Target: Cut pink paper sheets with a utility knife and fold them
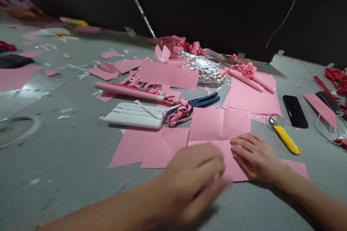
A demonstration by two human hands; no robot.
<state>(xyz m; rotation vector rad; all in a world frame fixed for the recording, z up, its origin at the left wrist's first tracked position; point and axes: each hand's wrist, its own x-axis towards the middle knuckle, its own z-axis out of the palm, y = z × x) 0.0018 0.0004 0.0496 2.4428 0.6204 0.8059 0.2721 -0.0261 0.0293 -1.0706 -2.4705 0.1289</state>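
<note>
A creased sheet of pink paper (208, 124) lies in front of me, its lower part between and under my hands. My right hand (255, 155) rests on its right side, fingers stretched out and lying on the paper. Over the sheet's lower left is my left hand (196, 178), smeared by motion, with its fingers curled in toward the thumb. Anything between those fingers is hidden. A yellow box cutter (287, 139) lies to the right of my right hand. More pink sheets (154, 148) spread out left of the creased one.
Behind the sheet are blue-handled pliers or scissors (204, 100), a white power bank (132, 114), a rolled pink paper tube (130, 91) and crumpled foil (207, 68). A black phone (295, 111) lies at right. Paper flowers (246, 69) and scraps litter the grey surface before a dark wall.
</note>
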